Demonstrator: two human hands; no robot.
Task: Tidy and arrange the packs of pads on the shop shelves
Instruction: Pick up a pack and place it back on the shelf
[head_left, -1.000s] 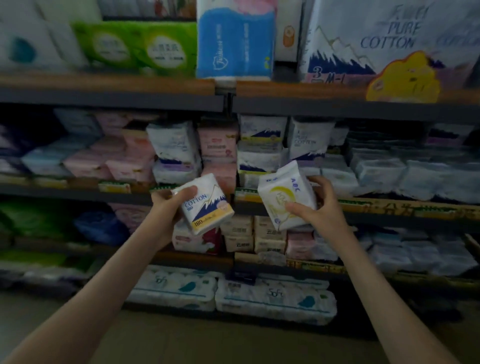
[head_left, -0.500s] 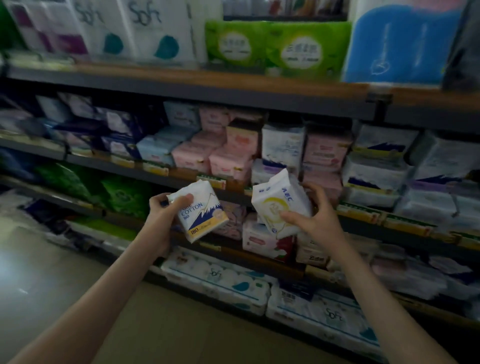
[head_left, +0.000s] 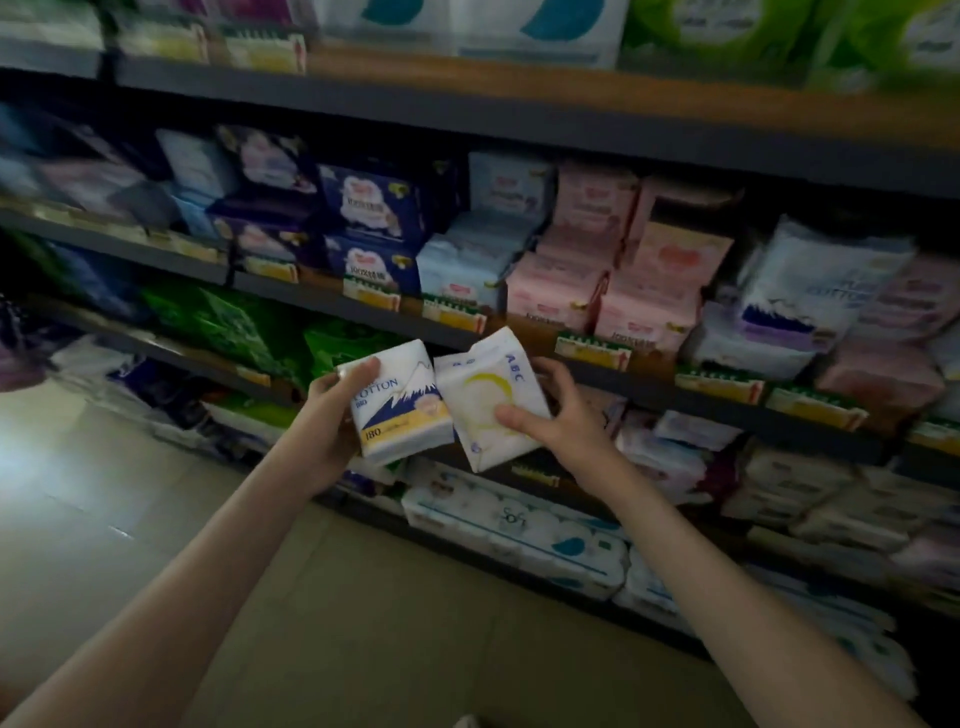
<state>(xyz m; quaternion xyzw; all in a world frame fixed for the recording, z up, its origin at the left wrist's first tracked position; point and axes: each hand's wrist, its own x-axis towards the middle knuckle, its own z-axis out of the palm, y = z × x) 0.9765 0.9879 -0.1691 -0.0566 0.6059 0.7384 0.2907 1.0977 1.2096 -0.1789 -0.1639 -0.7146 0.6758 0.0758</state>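
Note:
My left hand (head_left: 332, 410) grips a white pad pack with a blue mountain and a yellow band, marked COTTON 180 (head_left: 402, 410). My right hand (head_left: 556, 415) holds a white ABC pad pack with a yellow crescent (head_left: 488, 395). The two packs touch side by side in front of the shelves, below the middle shelf's edge (head_left: 649, 382). Pink packs (head_left: 597, 296), light blue packs (head_left: 467, 260) and dark blue packs (head_left: 374, 218) stand stacked on that middle shelf.
White and purple mountain packs (head_left: 810, 306) fill the shelf at the right. Green packs (head_left: 228, 322) lie on the lower shelf at the left. Tissue roll bundles (head_left: 519, 530) sit on the bottom shelf. Pale tiled floor (head_left: 130, 493) spreads to the lower left.
My view has swung left along the shelves. Both hands have come closer together, so the two packs now touch. Each hand keeps its pack.

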